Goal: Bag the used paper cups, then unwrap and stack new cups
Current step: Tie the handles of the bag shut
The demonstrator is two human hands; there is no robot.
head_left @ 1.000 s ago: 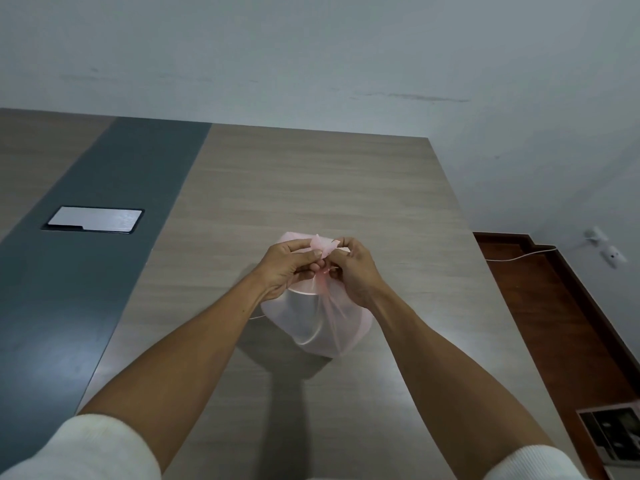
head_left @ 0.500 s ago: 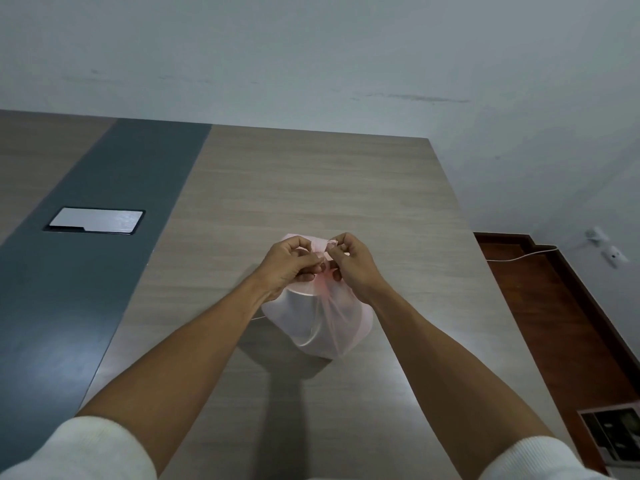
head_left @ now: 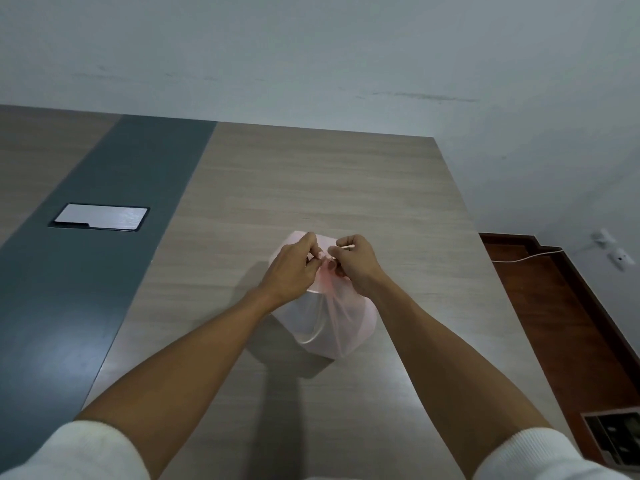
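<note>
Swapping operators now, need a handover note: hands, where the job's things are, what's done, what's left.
Left hand: fingers pinch the gathered neck of the pink bag.
Right hand: pinches the same neck from the other side; both work at the tie.
Bag: sits on the wooden table, in front of the person, white cup shapes showing through the thin plastic.
Done: used cups appear bagged.
Left: finish the tie, set the bag aside, then unwrap and stack new cups. No new cups in view.

A big wooden table (head_left: 311, 188) has a dark stripe (head_left: 104, 237). Behind the table is a pale wall (head_left: 311, 57). Right of the table lies a red-brown floor (head_left: 561, 334).
</note>
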